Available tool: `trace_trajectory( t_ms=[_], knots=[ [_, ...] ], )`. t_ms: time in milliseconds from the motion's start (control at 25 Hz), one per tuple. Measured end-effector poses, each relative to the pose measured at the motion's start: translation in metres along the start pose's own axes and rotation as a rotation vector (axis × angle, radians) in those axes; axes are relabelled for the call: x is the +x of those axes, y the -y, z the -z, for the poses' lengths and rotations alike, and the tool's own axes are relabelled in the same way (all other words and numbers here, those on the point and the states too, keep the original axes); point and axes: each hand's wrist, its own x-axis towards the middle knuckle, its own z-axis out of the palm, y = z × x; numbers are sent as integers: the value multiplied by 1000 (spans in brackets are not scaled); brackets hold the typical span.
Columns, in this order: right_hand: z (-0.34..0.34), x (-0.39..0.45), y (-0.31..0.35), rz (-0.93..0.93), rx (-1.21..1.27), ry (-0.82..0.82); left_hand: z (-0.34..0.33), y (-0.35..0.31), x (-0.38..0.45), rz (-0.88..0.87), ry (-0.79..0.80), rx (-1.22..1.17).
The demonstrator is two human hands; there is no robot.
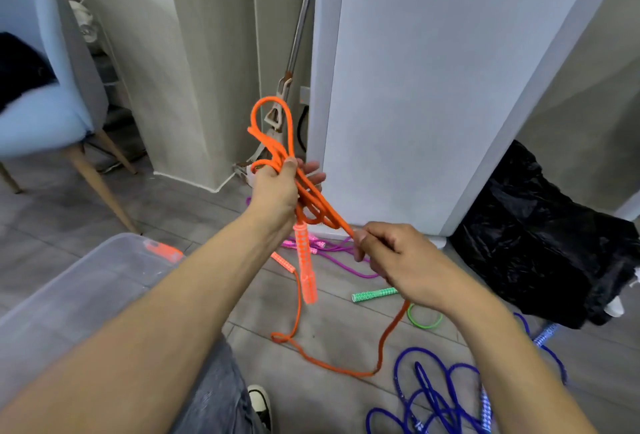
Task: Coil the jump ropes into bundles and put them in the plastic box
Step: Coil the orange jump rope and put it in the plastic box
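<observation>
My left hand (277, 187) grips several loops of the orange jump rope (273, 128), which stick up above my fist. One orange handle (306, 263) hangs below that hand. My right hand (388, 253) pinches the same rope's free length just to the right; from there it drops to the floor and trails back to the second orange handle (282, 262). The clear plastic box (79, 291) with an orange latch sits at lower left. A purple rope (332, 253), a green rope (375, 294) and a blue rope (436, 395) lie loose on the floor.
A black plastic bag (540, 236) lies against the white cabinet (433, 87) at right. A blue chair (45, 94) stands at left, and a mop (294, 52) leans in the corner. My shoe (259, 402) shows at the bottom.
</observation>
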Motion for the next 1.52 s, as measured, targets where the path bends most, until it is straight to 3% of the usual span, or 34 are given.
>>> trace_trajectory(
  t_ms=[200, 320, 440, 640, 800, 920, 1120, 1280, 1440, 1520],
  knots=[
    [31, -17, -18, -216, 152, 286, 49, -22, 42, -84, -399, -208],
    [54, -23, -27, -280, -97, 240, 53, -25, 43, -224, -541, -58],
    [61, -18, -28, -160, -196, -19, 31, -19, 25, -211, -260, 86],
    [35, -9, -1, 12, -92, -78, -5, -1, -28, -138, 407, 487],
    [26, -4, 4, 63, -21, -167, -10, 12, -44, -181, 605, 706],
    [26, -5, 0, 59, 33, -226, -12, 13, -50, -254, 649, 797],
    [26, -4, -4, -17, 23, -288, -12, 9, -53, -161, 745, 789],
    [23, -3, -6, -64, -5, -255, -10, 7, -50, -124, 733, 844],
    [24, -2, -7, -103, 23, -244, -6, 11, -39, -307, 556, 1007],
    [29, -2, -10, -118, 96, -244, -4, 8, -30, -326, 371, 918]
  ],
)
